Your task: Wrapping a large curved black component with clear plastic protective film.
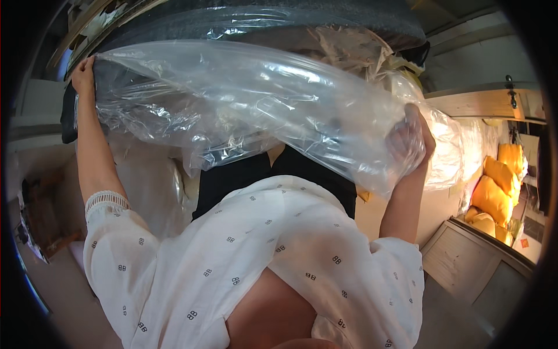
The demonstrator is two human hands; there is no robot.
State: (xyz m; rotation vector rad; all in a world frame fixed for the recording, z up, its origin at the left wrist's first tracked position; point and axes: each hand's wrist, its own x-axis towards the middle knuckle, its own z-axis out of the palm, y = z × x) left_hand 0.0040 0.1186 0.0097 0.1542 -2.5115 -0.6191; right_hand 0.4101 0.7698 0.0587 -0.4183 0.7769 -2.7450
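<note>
A large sheet of clear plastic film (232, 87) is stretched wide in front of me, crinkled and shiny, its lower folds hanging by my lap. At the far left my left hand (85, 72) is closed on one corner of the film, that arm reaching well out. On the right my right hand (411, 136) is closed round the film's other end; its fingers show blurred through the plastic. Whether the film is a single layer or a bag I cannot tell.
Behind the film lies a dark padded surface (372, 23). More crumpled plastic (453, 142) spreads to the right, below a wooden board (474, 104). Further right are several yellow bundles (494, 192) and a pale panelled cabinet (459, 250). Wooden strips (87, 29) stand at the far left.
</note>
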